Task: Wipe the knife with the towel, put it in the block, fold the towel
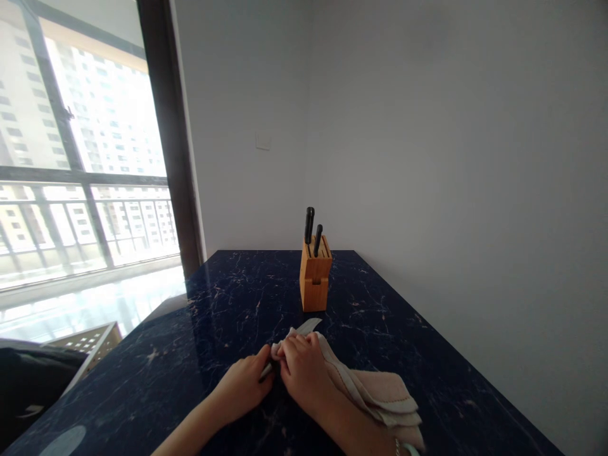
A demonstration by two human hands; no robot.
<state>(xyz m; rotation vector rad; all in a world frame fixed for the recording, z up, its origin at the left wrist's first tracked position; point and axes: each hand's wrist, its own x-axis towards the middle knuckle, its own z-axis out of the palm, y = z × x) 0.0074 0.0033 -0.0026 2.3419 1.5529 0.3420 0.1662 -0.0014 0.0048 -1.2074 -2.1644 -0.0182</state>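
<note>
My left hand is closed around the handle of a knife low on the dark marble table. The knife's blade points away from me toward the wooden knife block. My right hand presses a beige cloth over the blade near the handle. The cloth trails to the right under my right forearm. Two black-handled knives stand in the block at the far middle of the table.
A grey wall runs along the table's right and far edges. A large window with a dark frame fills the left. A white perforated box and a dark bag sit beyond the table's left edge.
</note>
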